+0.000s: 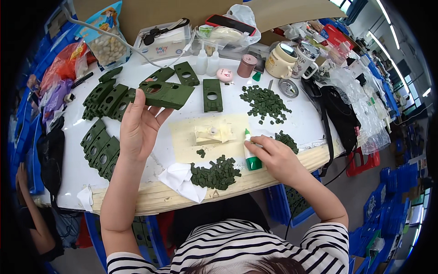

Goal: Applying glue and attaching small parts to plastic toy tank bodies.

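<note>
Raised above the left part of the table, my left hand [140, 128] grips a dark green plastic tank hull [169, 95] with a round hole, thumb at its near left end. My right hand [279, 157] has its fingers closed on a white glue bottle [251, 155] with a green tip and green bottom, which lies on the table. Left of the bottle, a block wrapped in cream tape [213, 133] sits on a yellowish sheet [181, 137]. Small dark green pieces [215, 173] are heaped near the front edge, beside a crumpled white tissue [182, 181].
More green hulls [101, 150] stand in rows at left; another hull [212, 105] lies beyond the block. A larger heap of small green pieces [265, 102] is at right. Mugs [280, 60], squeeze bottles [202, 61] and a phone [231, 24] line the back. A black bag [340, 112] hangs at the right edge.
</note>
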The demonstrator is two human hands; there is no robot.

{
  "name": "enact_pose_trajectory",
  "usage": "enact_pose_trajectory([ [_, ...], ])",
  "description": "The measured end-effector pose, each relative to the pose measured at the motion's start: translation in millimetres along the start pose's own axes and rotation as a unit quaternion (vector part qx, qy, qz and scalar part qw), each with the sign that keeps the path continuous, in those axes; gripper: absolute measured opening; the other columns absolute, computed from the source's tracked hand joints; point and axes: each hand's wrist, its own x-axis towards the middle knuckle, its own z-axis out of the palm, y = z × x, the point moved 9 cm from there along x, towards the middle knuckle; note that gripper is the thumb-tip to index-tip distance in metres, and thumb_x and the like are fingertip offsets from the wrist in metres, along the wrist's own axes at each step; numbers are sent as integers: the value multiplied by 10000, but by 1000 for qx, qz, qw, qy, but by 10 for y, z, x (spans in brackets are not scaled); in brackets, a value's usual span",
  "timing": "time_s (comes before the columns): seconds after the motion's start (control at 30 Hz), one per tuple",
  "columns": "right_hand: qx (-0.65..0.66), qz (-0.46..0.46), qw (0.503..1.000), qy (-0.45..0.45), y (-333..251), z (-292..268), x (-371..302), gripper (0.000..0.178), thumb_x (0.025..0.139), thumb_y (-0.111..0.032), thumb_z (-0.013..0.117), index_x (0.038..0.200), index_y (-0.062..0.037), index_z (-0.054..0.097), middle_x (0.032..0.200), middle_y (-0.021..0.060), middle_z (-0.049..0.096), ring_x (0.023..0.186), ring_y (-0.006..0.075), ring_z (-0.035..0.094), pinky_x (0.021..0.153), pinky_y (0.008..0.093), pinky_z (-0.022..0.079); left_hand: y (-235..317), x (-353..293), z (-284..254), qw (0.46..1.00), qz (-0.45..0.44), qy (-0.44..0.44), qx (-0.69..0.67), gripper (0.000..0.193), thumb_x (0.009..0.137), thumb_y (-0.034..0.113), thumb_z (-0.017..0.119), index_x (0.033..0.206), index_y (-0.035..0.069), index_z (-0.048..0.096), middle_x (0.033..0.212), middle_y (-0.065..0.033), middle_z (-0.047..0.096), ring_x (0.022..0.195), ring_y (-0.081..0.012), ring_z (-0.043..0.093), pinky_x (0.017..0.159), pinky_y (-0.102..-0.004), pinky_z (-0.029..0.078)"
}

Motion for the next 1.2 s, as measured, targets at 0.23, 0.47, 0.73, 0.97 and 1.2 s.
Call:
enact_pose_trajectory([
  [0.23, 93, 110, 985, 91, 525, -314, 176, 150, 773, -17, 637, 923, -24, 643, 872, 124, 620, 790, 288, 600, 702, 353, 479, 1, -67, 116, 999, -9, -44, -19, 477, 965, 363, 455, 1312, 39, 417, 1172, -60, 575, 1078, -151, 554, 913, -335, 474],
  [0.47, 1, 110, 994, -8, 1142, 49, 612, 123, 773, -114, 654, 878, -53, 674, 827, 96, 629, 819, 282, 588, 719, 376, 479, -50, -30, 111, 998, -18, -54, -11, 490, 959, 386, 457, 1324, 61, 410, 1171, -36, 575, 1062, -132, 557, 886, -306, 477],
  [0.73, 119, 190, 970, -96, 1443, 332, 678, 72, 779, -79, 623, 814, -27, 660, 812, 122, 647, 794, 292, 623, 719, 385, 486, -35, -60, 177, 996, -16, -78, -24, 483, 936, 347, 509, 1342, 124, 370, 1220, -82, 551, 1074, -191, 574, 906, -356, 501],
  [0.97, 160, 212, 962, 59, 1365, -96, 810, 69, 901, -66, 503, 882, -2, 520, 786, 155, 591, 653, 250, 605, 596, 335, 470, -82, -130, 247, 995, -12, -103, 9, 519, 863, 212, 644, 1302, 152, 373, 1276, -128, 502, 1109, -236, 556, 892, -378, 525],
  [1.2, 485, 133, 854, 130, 685, -467, 1183, 100, 853, -51, 606, 911, 30, 611, 821, 40, 640, 751, 80, 612, 685, 214, 490, -39, -181, 359, 990, 27, -90, 103, 696, 694, 96, 794, 1270, 25, 411, 1286, -141, 487, 1170, -238, 502, 990, -363, 428],
])
